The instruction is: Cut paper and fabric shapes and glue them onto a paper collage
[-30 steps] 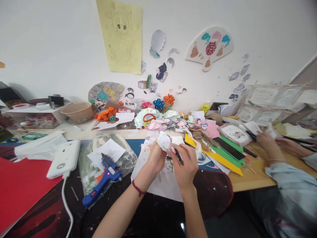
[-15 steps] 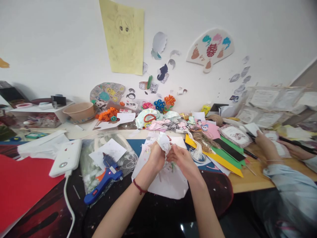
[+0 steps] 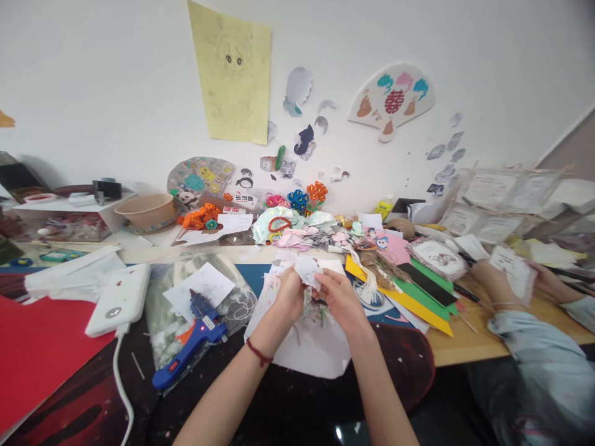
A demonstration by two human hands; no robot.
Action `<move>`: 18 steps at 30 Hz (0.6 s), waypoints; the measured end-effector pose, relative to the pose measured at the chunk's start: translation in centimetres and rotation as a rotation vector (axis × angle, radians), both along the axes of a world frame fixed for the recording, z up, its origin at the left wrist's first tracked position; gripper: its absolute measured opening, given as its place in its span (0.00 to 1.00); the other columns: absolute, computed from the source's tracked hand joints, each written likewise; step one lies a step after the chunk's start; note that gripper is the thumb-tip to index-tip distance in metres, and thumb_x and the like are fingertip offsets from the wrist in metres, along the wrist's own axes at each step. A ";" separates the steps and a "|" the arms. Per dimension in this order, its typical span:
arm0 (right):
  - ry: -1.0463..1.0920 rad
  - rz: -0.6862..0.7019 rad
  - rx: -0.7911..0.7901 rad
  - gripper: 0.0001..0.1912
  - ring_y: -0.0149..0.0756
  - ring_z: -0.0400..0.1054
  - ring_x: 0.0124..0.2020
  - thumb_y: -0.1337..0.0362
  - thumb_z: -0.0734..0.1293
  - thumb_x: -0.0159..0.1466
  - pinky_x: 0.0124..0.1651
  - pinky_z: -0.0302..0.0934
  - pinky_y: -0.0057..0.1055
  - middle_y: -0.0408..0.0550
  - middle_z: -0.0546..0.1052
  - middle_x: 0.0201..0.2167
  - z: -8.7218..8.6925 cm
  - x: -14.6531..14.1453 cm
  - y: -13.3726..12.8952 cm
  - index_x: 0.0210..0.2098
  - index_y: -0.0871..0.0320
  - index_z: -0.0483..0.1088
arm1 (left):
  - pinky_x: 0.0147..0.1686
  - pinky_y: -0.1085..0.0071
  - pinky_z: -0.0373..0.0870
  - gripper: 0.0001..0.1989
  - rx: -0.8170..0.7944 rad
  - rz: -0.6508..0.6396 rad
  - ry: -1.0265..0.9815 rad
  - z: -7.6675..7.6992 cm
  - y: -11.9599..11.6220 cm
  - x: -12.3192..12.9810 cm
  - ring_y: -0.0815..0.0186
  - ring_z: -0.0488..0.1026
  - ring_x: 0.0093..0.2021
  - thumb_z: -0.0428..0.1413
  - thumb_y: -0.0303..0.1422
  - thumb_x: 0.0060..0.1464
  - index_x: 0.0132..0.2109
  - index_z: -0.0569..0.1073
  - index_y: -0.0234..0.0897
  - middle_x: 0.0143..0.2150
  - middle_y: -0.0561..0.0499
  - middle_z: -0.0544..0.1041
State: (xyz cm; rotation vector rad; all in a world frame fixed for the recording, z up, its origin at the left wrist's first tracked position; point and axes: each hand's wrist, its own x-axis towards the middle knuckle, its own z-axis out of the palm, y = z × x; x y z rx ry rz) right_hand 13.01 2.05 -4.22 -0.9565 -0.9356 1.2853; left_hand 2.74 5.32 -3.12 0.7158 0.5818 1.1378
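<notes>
A small crumpled piece of white paper (image 3: 308, 271) is held up between my two hands over the middle of the table. My left hand (image 3: 290, 294) is closed around its lower left side. From the right, the fingertips of my right hand (image 3: 337, 296) pinch its edge. Below them lies a large white sheet (image 3: 320, 353) with small scraps and bits of green on it. My fingers hide part of the held paper.
On the left are a blue glue gun (image 3: 195, 344) on a plastic bag, a white power bank (image 3: 119, 299) with a cable, and red paper (image 3: 41, 353). Coloured card strips (image 3: 418, 303) lie to the right. Beyond them, a co-worker's hands (image 3: 499, 285) hold a printed piece.
My right fingers have moved up to the edge of the white paper, which has tilted and turned. The co-worker now holds up a printed piece. The view has shifted slightly.
</notes>
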 end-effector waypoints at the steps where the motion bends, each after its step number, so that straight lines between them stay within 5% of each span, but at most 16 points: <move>1: 0.001 -0.020 0.001 0.15 0.27 0.65 0.25 0.55 0.75 0.54 0.28 0.61 0.25 0.44 0.77 0.29 0.0 0.0 0.0 0.35 0.60 0.77 | 0.20 0.73 0.54 0.07 0.012 0.003 0.019 0.0 0.1 -0.1 0.69 0.65 0.24 0.59 0.33 0.42 0.29 0.70 0.36 0.25 0.52 0.71; 11: -0.204 -0.344 0.107 0.16 0.32 0.66 0.21 0.54 0.76 0.52 0.26 0.61 0.29 0.44 0.76 0.24 -0.9 0.5 1.1 0.31 0.58 0.74 | 0.28 0.73 0.60 0.16 0.145 0.092 0.220 0.2 1.7 -2.1 0.68 0.67 0.27 0.59 0.45 0.52 0.31 0.76 0.34 0.29 0.50 0.74; 18: -0.274 -0.340 0.172 0.17 0.34 0.67 0.23 0.51 0.75 0.53 0.29 0.65 0.32 0.42 0.75 0.24 -1.1 0.9 0.8 0.32 0.57 0.73 | 0.39 0.72 0.65 0.10 0.372 0.111 0.285 0.8 1.5 -2.1 0.63 0.72 0.37 0.68 0.29 0.40 0.34 0.81 0.34 0.36 0.47 0.80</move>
